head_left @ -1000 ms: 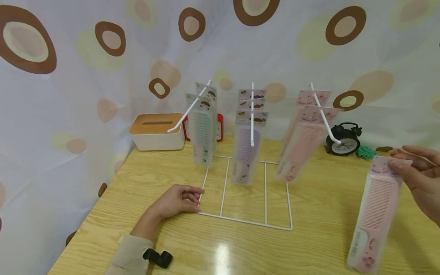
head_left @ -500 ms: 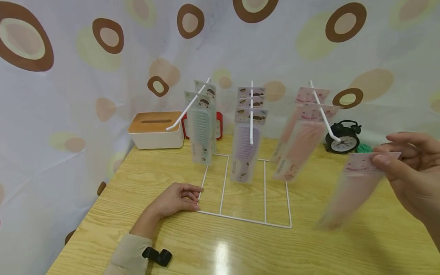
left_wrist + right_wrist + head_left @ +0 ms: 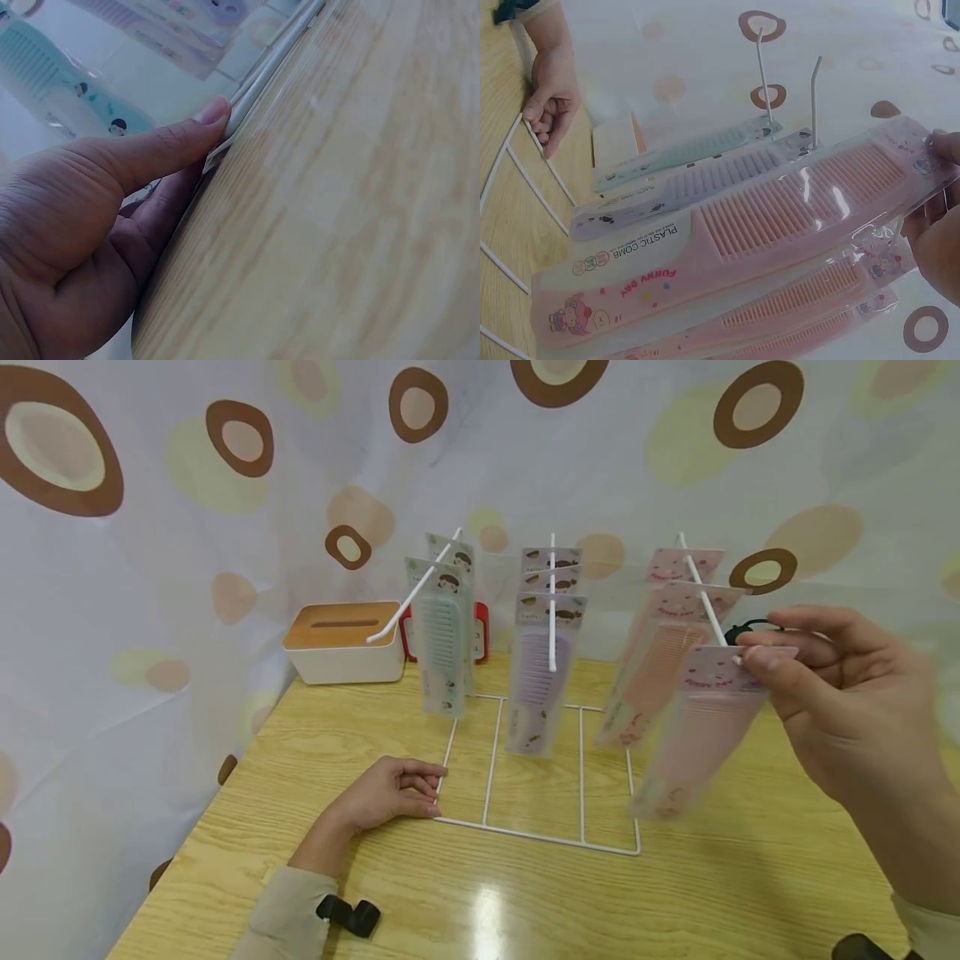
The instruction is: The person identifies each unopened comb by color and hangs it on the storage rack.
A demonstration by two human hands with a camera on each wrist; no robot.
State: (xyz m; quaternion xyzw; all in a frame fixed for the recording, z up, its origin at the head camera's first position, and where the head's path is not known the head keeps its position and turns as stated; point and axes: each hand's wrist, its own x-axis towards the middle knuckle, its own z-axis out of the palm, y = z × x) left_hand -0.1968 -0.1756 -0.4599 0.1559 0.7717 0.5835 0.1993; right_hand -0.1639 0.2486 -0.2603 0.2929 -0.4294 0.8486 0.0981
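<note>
At the right, my right hand [image 3: 855, 702] pinches the top card of a packaged pink comb [image 3: 701, 752] between thumb and fingers. That card overlaps the end of the right prong [image 3: 703, 602] of a white wire display rack [image 3: 525, 835]. Two pink comb packs [image 3: 660, 672] hang farther back on this prong. Purple comb packs [image 3: 538, 681] hang from the middle prong, and green comb packs [image 3: 442, 639] from the left one. My left hand [image 3: 393, 797] holds the rack's base at its front left corner; the left wrist view shows the thumb [image 3: 169, 146] on the wire.
Behind the rack stand a white tissue box [image 3: 345, 664] with a wooden lid and a red-framed item [image 3: 482, 635]. A black alarm clock [image 3: 738, 631] is mostly hidden behind my right hand. A patterned curtain [image 3: 630, 460] backs the wooden table [image 3: 420, 893].
My right hand has carried the pink comb pack leftward and up, from the right side of the table to the right prong's tip. The left hand has stayed on the rack's base.
</note>
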